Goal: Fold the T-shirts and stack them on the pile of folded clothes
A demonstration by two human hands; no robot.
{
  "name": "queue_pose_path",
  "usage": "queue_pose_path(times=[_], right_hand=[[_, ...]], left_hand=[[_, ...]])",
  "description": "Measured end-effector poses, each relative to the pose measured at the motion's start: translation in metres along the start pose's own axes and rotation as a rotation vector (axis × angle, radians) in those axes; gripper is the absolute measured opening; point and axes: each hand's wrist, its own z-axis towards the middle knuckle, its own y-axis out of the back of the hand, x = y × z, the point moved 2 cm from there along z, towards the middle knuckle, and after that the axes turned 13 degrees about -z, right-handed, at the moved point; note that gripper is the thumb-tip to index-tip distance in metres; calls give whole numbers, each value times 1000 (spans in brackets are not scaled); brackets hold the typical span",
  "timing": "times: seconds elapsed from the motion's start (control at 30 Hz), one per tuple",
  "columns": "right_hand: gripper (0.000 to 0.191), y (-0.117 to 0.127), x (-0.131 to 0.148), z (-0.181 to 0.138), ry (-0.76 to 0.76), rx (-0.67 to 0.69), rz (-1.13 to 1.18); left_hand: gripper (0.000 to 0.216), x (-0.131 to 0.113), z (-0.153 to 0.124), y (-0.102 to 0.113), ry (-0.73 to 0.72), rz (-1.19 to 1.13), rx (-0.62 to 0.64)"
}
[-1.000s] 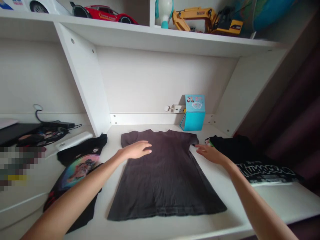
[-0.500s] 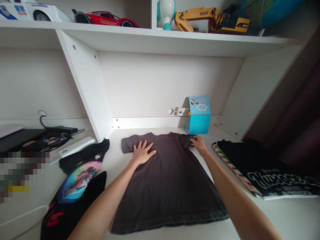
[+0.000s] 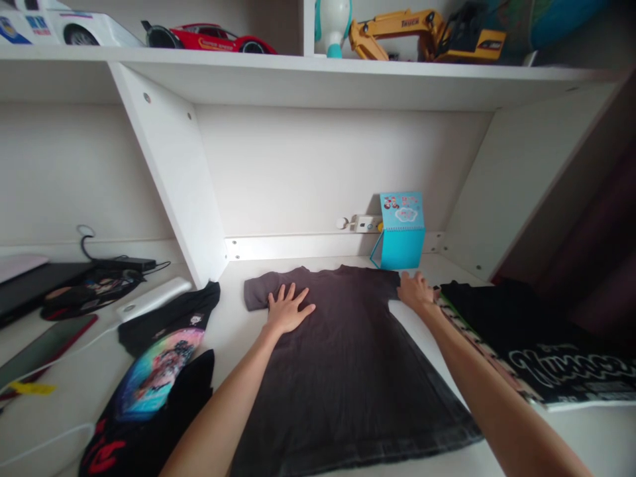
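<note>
A dark grey T-shirt (image 3: 342, 371) lies spread flat on the white desk (image 3: 233, 331), neck towards the back wall. My left hand (image 3: 288, 310) rests flat on its left shoulder, fingers spread. At the shirt's right sleeve my right hand (image 3: 416, 292) has its fingers curled on the sleeve edge; whether it pinches the cloth I cannot make out.
A black T-shirt with a colourful print (image 3: 154, 377) lies at the left. Folded black clothes with white lettering (image 3: 536, 344) lie at the right. A blue box (image 3: 401, 232) stands against the back wall. Cables and a laptop (image 3: 44, 278) sit far left. Toy vehicles (image 3: 427, 36) stand on the shelf above.
My right hand moved outwards to the right along the sleeve, drawing it flat. My left hand stayed pressed on the left shoulder. The camera shifted slightly.
</note>
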Motion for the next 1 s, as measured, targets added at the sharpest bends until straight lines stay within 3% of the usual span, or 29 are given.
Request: queue_pose_path(times=[0.07,0.2,0.27,0.4,0.57,0.7,0.77,0.87,0.93,1.0], right_hand=[[42,-4,29,-22,107,32,-22],[63,-23,96,-91,565,200,6],[71,-30,112,-119,693,247,-16],[73,-33,108,-135,701,263,-50],[68,-19,93,-137,688,246,-90],[53,13,107,-174,673,142,-134],[46,31,125,-208,824,110,-37],[51,42,158,-259,1126,101,120],[51,38,175,-283,1210,56,115],[34,29,186,-295,1207,16,100]], left_hand=[[72,1,0,0,-1,-2,4],[73,-1,-2,-3,1,-10,-9],[76,-2,0,-4,6,-18,-9],[81,16,14,7,158,-39,47],[63,90,31,50,390,-86,17],[46,137,28,78,374,-115,-22],[36,143,26,84,337,-143,-35],[20,142,26,87,324,-212,-60],[13,139,26,89,337,-287,-74],[16,139,24,93,361,-394,-78]])
